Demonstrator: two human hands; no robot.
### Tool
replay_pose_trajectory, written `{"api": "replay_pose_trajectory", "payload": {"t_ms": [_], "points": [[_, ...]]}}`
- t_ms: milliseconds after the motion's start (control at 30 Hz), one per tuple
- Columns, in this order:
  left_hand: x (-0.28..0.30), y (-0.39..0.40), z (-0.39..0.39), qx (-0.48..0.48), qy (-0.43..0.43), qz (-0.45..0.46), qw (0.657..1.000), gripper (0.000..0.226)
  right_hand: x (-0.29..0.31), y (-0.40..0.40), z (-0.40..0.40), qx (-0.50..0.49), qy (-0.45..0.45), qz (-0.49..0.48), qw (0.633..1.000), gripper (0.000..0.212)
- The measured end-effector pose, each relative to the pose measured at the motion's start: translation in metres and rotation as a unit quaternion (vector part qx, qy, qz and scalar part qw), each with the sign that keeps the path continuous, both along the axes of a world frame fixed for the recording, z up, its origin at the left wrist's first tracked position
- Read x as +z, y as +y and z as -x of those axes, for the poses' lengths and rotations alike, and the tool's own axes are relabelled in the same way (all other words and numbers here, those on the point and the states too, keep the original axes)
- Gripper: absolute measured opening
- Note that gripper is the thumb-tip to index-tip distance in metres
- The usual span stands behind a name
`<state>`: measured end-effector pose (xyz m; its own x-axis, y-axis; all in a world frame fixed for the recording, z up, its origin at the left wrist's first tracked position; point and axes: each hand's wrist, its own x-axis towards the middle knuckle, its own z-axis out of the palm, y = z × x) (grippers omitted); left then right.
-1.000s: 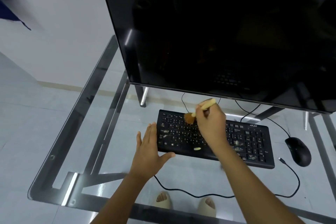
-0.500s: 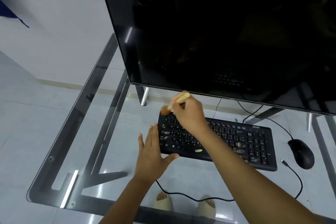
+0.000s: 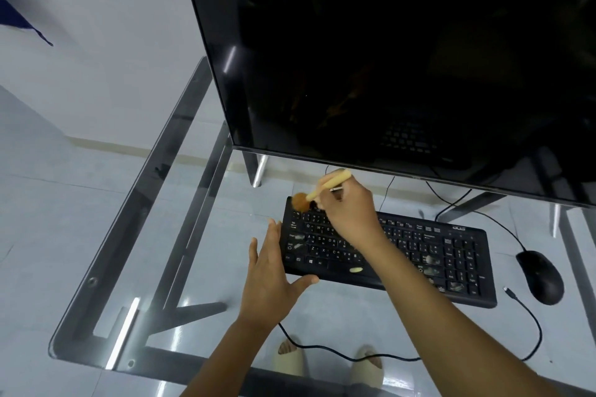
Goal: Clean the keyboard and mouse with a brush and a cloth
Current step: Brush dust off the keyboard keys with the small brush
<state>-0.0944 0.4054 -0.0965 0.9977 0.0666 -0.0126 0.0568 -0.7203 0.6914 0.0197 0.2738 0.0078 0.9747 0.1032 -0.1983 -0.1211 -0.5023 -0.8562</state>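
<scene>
A black keyboard (image 3: 451, 255) lies on the glass desk, with pale smudges on some keys and a small light crumb near its front edge. My right hand (image 3: 350, 209) is shut on a small brush (image 3: 317, 192) with a pale wooden handle; its orange bristles touch the keyboard's far left corner. My left hand (image 3: 269, 280) rests flat and open against the keyboard's left end, thumb along the front edge. A black mouse (image 3: 540, 275) sits to the right of the keyboard. No cloth is in view.
A large dark monitor (image 3: 403, 58) stands just behind the keyboard and overhangs it. The glass desk (image 3: 154, 267) has a metal frame beneath. Cables (image 3: 529, 325) loop near the front right. Sandalled feet show through the glass below.
My right hand swept the brush from the keyboard's upper middle leftwards to the far left corner. My left hand stayed at the keyboard's left end.
</scene>
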Motion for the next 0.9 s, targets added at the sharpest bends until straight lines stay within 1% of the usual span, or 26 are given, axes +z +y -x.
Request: {"api": "replay_pose_trajectory", "payload": {"t_ms": [33, 67, 100, 133, 167, 200, 233, 300, 333, 367, 400, 433, 467, 500, 533, 567, 600, 633, 667, 700, 733, 767, 800, 833, 867, 900], "points": [[0.000, 0.001, 0.000, -0.004, -0.001, -0.005, 1.000, 0.113, 0.001, -0.001, 0.001, 0.041, 0.036, -0.006, 0.998, 0.011], [0.000, 0.001, 0.001, -0.007, -0.002, -0.010, 1.000, 0.112, 0.000, -0.002, 0.003, 0.072, 0.046, 0.015, 0.996, 0.011], [0.001, 0.001, 0.001, -0.010, -0.001, -0.012, 1.000, 0.111, -0.001, -0.004, 0.003, 0.072, 0.020, 0.033, 0.997, 0.011], [0.002, 0.001, 0.001, -0.012, 0.001, -0.013, 1.000, 0.111, 0.001, -0.006, 0.002, 0.035, -0.038, 0.051, 0.997, 0.011], [0.003, 0.001, 0.000, -0.013, 0.002, -0.014, 1.000, 0.110, 0.002, -0.012, 0.000, -0.013, -0.082, 0.044, 0.996, 0.010], [0.004, 0.001, -0.001, -0.011, 0.001, -0.019, 1.000, 0.110, 0.001, -0.018, -0.002, -0.040, -0.091, 0.030, 0.995, 0.009], [0.003, 0.002, -0.003, -0.009, 0.000, -0.026, 1.000, 0.111, 0.001, -0.023, -0.004, -0.037, -0.055, 0.007, 0.998, 0.008], [0.002, 0.004, -0.005, -0.009, -0.003, -0.035, 0.999, 0.111, 0.000, -0.027, 0.000, 0.038, 0.089, -0.013, 0.995, 0.007], [0.002, 0.004, -0.006, -0.012, -0.003, -0.035, 0.999, 0.110, -0.002, -0.029, 0.002, 0.051, 0.101, 0.010, 0.994, 0.007], [0.002, 0.004, -0.007, -0.017, -0.002, -0.032, 0.999, 0.110, -0.003, -0.032, 0.003, 0.026, 0.070, 0.024, 0.997, 0.008], [0.002, 0.004, -0.007, -0.021, -0.002, -0.027, 0.999, 0.109, -0.001, -0.034, 0.004, -0.021, 0.002, 0.048, 0.999, 0.009], [0.002, 0.004, -0.008, -0.023, -0.004, -0.023, 0.999, 0.108, 0.000, -0.039, 0.005, -0.063, -0.048, 0.039, 0.996, 0.009], [0.002, 0.004, -0.008, -0.023, -0.005, -0.022, 0.999, 0.108, 0.001, -0.042, 0.006, -0.071, -0.055, 0.028, 0.996, 0.009], [0.001, 0.004, -0.008, -0.022, -0.006, -0.024, 0.999, 0.108, 0.002, -0.043, 0.008, -0.049, -0.015, 0.006, 0.999, 0.008], [0.001, 0.004, -0.007, -0.022, -0.006, -0.028, 0.999, 0.108, 0.001, -0.043, 0.011, -0.001, 0.048, -0.010, 0.999, 0.007], [0.001, 0.004, -0.007, -0.022, -0.005, -0.031, 0.999, 0.108, -0.001, -0.043, 0.015, 0.030, 0.079, -0.002, 0.996, 0.007], [0.002, 0.004, -0.007, -0.023, -0.005, -0.031, 0.999, 0.108, -0.003, -0.044, 0.017, 0.025, 0.058, 0.020, 0.998, 0.007], [0.003, 0.003, -0.007, -0.024, -0.005, -0.028, 0.999, 0.108, -0.003, -0.046, 0.017, -0.016, 0.005, 0.043, 0.999, 0.008], [0.004, 0.003, -0.007, -0.025, -0.004, -0.026, 0.999, 0.107, -0.003, -0.050, 0.017, -0.068, -0.043, 0.040, 0.996, 0.008], [0.005, 0.003, -0.008, -0.025, -0.005, -0.024, 0.999, 0.107, -0.002, -0.054, 0.016, -0.092, -0.046, 0.016, 0.995, 0.008], [0.004, 0.003, -0.008, -0.025, -0.007, -0.026, 0.999, 0.108, 0.000, -0.055, 0.017, -0.084, -0.009, -0.017, 0.996, 0.007], [0.003, 0.004, -0.008, -0.024, -0.007, -0.031, 0.999, 0.109, 0.001, -0.054, 0.019, -0.036, 0.060, -0.042, 0.997, 0.007], [0.002, 0.004, -0.007, -0.024, -0.005, -0.036, 0.999, 0.109, 0.000, -0.052, 0.022, 0.022, 0.111, -0.032, 0.993, 0.006], [0.000, 0.005, -0.007, -0.025, -0.003, -0.039, 0.999, 0.109, -0.002, -0.051, 0.024, 0.045, 0.115, -0.009, 0.992, 0.006], [0.000, 0.005, -0.007, -0.027, -0.001, -0.040, 0.999, 0.109, -0.005, -0.051, 0.025, 0.025, 0.090, 0.001, 0.996, 0.005], [-0.001, 0.004, -0.007, -0.028, 0.001, -0.037, 0.999, 0.108, -0.004, -0.051, 0.024, -0.027, 0.051, -0.008, 0.998, 0.004]]}}
